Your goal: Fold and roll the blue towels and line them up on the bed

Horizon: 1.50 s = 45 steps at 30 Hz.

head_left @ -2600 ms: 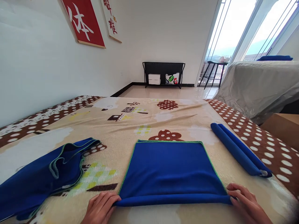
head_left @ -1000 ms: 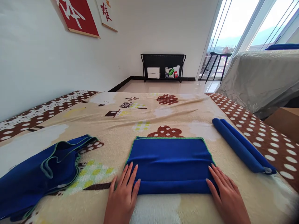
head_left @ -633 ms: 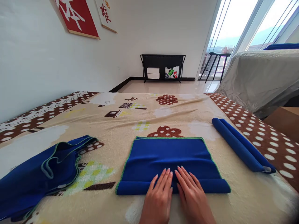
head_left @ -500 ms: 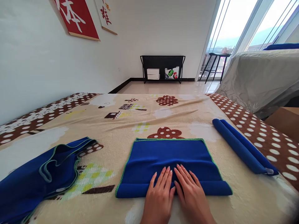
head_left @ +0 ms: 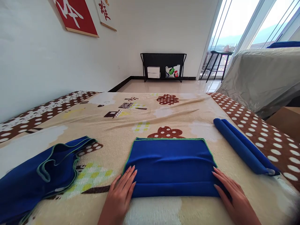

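A blue cloth (head_left: 172,164) with green stitched edges lies flat in front of me, its near edge folded over in a band. My left hand (head_left: 123,189) rests on the band's left end, fingers stretched out. At the right end, my right hand (head_left: 231,190) touches the cloth's edge with its fingers extended and thumb apart. To the right lie two blue rolls of cloth (head_left: 243,148), side by side, with a small pale tag at the near end. A crumpled pile of blue cloth (head_left: 30,178) with green edging lies to the left.
Everything lies on a beige patterned blanket (head_left: 154,118) with brown polka-dot borders. Beyond it, a black rack (head_left: 163,65) stands against the wall. A dark stool (head_left: 217,64), a sheet-covered bulk (head_left: 255,78) and a cardboard box (head_left: 286,123) are at right.
My hands have moved apart from the middle of the folded band to its two ends. The cloth pile and rolls have stayed in place. The view has shifted slightly.
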### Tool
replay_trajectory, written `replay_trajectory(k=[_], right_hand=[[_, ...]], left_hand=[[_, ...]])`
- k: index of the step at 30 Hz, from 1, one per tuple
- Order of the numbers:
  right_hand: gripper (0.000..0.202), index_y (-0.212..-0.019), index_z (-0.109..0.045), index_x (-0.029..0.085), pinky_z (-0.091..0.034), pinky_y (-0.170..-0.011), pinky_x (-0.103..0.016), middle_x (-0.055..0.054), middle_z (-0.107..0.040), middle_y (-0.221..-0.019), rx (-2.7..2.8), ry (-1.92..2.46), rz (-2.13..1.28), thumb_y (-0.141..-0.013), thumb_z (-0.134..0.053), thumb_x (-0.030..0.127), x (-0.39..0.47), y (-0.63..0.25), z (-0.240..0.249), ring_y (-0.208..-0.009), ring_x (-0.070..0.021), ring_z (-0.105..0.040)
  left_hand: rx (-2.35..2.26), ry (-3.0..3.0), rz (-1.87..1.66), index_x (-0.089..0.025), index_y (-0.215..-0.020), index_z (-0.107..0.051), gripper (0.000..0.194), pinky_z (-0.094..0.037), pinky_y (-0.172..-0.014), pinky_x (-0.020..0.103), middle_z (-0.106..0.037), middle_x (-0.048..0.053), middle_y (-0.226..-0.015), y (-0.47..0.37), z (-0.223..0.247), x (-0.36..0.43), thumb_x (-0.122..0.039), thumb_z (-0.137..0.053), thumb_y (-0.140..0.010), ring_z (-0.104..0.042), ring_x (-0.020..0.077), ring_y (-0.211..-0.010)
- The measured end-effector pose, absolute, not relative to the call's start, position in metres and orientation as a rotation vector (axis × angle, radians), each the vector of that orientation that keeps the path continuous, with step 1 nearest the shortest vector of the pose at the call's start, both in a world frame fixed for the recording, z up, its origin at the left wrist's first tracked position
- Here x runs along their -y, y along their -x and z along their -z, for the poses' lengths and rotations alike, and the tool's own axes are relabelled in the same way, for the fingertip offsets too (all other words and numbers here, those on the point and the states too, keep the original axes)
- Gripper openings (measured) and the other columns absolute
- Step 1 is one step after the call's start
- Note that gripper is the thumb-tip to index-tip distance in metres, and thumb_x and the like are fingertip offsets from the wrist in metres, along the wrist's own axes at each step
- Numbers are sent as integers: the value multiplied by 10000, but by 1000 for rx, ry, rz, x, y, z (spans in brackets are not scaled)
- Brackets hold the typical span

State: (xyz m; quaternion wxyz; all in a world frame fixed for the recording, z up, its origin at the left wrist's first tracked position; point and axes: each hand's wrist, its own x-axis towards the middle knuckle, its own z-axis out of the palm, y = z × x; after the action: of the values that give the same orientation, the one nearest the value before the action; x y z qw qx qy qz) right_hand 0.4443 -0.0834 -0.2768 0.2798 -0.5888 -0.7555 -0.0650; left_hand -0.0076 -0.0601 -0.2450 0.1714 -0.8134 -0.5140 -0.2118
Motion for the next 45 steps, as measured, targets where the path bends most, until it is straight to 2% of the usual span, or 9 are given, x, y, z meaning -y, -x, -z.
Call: replay_trajectory(k=[3, 6, 9, 13, 22, 30, 37, 42, 45], right_hand=[[346, -1243, -633, 286, -488, -997, -386, -26, -596, -1387, 1996, 1524, 212, -939, -557, 434, 95, -467, 278, -1227, -233, -597], [341, -1246, -644, 327, -477, -999, -392, 1, -604, -1376, 2088, 1518, 207, -930, -571, 432, 104, -485, 282, -1223, -236, -597], [433, -1342, -591, 337, -477, -1001, -389, -1, -583, -1405, 2181, 1535, 169, -926, -568, 454, 107, -495, 285, -1249, -242, -581], [442, -1348, -588, 346, -486, -982, -387, 1, -585, -1403, 2182, 1588, 144, -926, -551, 471, 104, -496, 285, -1243, -244, -584], [380, -1235, -649, 323, -479, -915, -366, -9, -649, -1311, 2080, 1622, 195, -949, -499, 524, 94, -488, 285, -1142, -228, -633], [350, -1206, -642, 303, -457, -940, -366, -19, -627, -1338, 2062, 1604, 209, -962, -491, 505, 90, -487, 287, -1183, -226, -605], [328, -1145, -669, 285, -497, -934, -376, -46, -630, -1328, 2005, 1601, 125, -941, -524, 497, 95, -488, 285, -1178, -243, -614], [324, -1186, -641, 262, -501, -1007, -347, -54, -509, -1469, 2039, 1608, -200, -942, -524, 440, 115, -498, 279, -1303, -240, -534], [289, -1150, -642, 278, -491, -997, -348, -28, -530, -1449, 2072, 1620, -154, -938, -533, 442, 118, -500, 279, -1294, -236, -538]], left_hand=[[1467, 2270, 743, -262, -1362, -544, 400, -377, -1016, 348, -655, 62, -1325, 31, 239, 68, -235, -521, -964, -623, 198, -1187], [1422, 2315, 765, -309, -1202, -640, 304, -406, -939, 317, -724, 12, -1147, 47, 232, 79, -205, -583, -923, -665, 180, -1060], [1369, 2423, 668, -311, -1256, -614, 382, -408, -932, 303, -726, -2, -1150, 52, 226, 87, -181, -574, -899, -657, 171, -1076], [1441, 2410, 602, -310, -1322, -572, 453, -402, -944, 327, -696, 11, -1253, 53, 228, 90, -207, -542, -882, -642, 197, -1129], [1558, 2392, 767, -333, -1250, -601, 375, -460, -900, 300, -730, -16, -1152, 64, 244, 82, -193, -529, -909, -677, 185, -1057], [1549, 2348, 873, -301, -1196, -613, 298, -462, -899, 283, -729, -23, -1093, 58, 236, 83, -191, -516, -937, -662, 164, -1019], [1562, 2373, 906, -299, -1180, -608, 283, -471, -886, 288, -725, -13, -1071, 60, 236, 90, -183, -516, -939, -662, 170, -1000], [1848, 2390, 1040, -293, -1193, -577, 247, -504, -853, 257, -689, 1, -1067, 62, 236, 108, -286, -499, -959, -641, 173, -1002], [1944, 2347, 1022, -286, -1203, -575, 257, -494, -845, 261, -681, -1, -1029, 61, 240, 112, -333, -494, -964, -628, 180, -993]])
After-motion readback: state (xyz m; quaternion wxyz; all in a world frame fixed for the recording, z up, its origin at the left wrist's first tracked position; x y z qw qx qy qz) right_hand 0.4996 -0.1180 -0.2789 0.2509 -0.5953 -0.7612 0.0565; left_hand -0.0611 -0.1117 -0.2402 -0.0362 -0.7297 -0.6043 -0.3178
